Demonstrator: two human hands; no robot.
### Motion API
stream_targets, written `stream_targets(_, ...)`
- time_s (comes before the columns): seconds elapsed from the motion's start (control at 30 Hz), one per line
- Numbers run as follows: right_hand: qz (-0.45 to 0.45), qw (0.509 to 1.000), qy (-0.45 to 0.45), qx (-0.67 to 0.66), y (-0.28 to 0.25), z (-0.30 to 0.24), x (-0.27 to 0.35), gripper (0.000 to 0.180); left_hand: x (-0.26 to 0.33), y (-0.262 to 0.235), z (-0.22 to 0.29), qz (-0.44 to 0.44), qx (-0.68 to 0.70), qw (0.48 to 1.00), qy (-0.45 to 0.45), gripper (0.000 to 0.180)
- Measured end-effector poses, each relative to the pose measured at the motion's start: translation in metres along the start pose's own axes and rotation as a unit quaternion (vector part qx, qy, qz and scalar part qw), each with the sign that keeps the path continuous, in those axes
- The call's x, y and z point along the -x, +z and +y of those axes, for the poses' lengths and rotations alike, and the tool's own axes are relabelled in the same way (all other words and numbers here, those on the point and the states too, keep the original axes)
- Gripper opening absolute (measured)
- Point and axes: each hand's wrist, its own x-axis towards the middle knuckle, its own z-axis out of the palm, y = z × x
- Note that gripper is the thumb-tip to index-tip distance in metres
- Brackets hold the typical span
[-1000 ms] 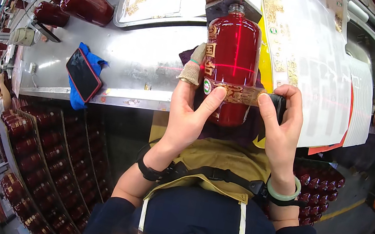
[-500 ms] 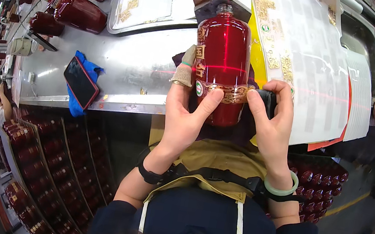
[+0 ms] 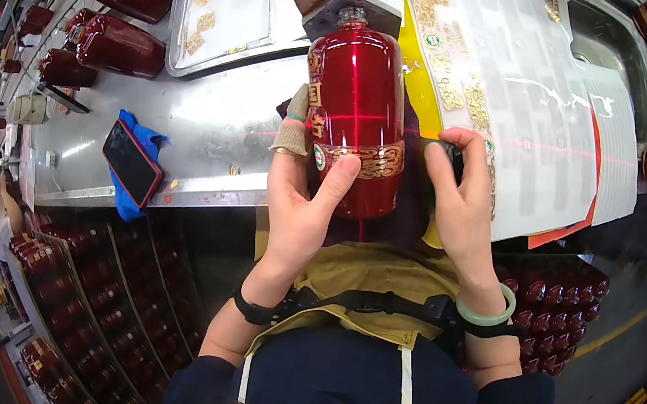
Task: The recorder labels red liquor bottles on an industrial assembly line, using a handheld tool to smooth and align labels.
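Observation:
A glossy dark red bottle (image 3: 373, 90) with gold lettering and a gold patterned band lies with its neck away from me, against a dark metal block (image 3: 352, 17). Red laser lines cross on its front. My left hand (image 3: 297, 206) is closed round its left side, the thumb pressed on the band and a cloth cot on one finger. Just off the bottle's right side, my right hand (image 3: 463, 196) pinches a small black object (image 3: 451, 157), mostly hidden by the fingers. A dark purple cloth (image 3: 411, 196) lies under the bottle.
Sheets of gold decals (image 3: 522, 107) cover the right of the metal table (image 3: 209, 113). At left are a metal tray (image 3: 185, 18) with decals, a phone (image 3: 131, 162) on blue cloth, and several red bottles (image 3: 122, 45). More bottles fill racks (image 3: 101, 284) below. Another person is far left.
My right hand has come away from the band, fingers now apart from the bottle. The left hand keeps its hold. The whole view has shifted slightly.

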Motion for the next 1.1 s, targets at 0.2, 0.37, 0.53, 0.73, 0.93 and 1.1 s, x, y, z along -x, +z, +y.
stream_targets(0.2, -0.038, 0.981, -0.070, -0.178, 0.004, -0.023, 0.008, 0.024, -0.001, 0.000, 0.001, -0.006, -0.006, 1.000, -0.004, 0.074)
stream_targets(0.37, 0.018, 0.997, -0.067, -0.038, 0.000, 0.010, -0.010, 0.019, 0.001, 0.000, -0.001, 0.007, -0.009, 1.000, -0.007, 0.071)
stream_targets(0.53, 0.025, 0.991, -0.085, -0.098, 0.005, -0.001, -0.003, 0.020, 0.005, -0.012, -0.006, -0.056, 0.018, 0.998, -0.003, 0.113)
stream_targets(0.73, 0.052, 0.957, -0.268, 0.102, -0.014, -0.019, -0.024, 0.022, 0.011, -0.034, -0.015, -0.035, -0.302, 0.950, 0.073, 0.104)
stream_targets(0.93, -0.095, 0.777, -0.567, 0.257, -0.022, -0.039, -0.014, 0.026, 0.011, -0.029, -0.006, -0.026, -0.414, 0.883, 0.221, 0.085)
stream_targets(1.1, -0.131, 0.752, -0.585, 0.274, -0.030, -0.023, 0.005, 0.029, 0.014, -0.033, -0.013, -0.030, -0.395, 0.897, 0.198, 0.092)
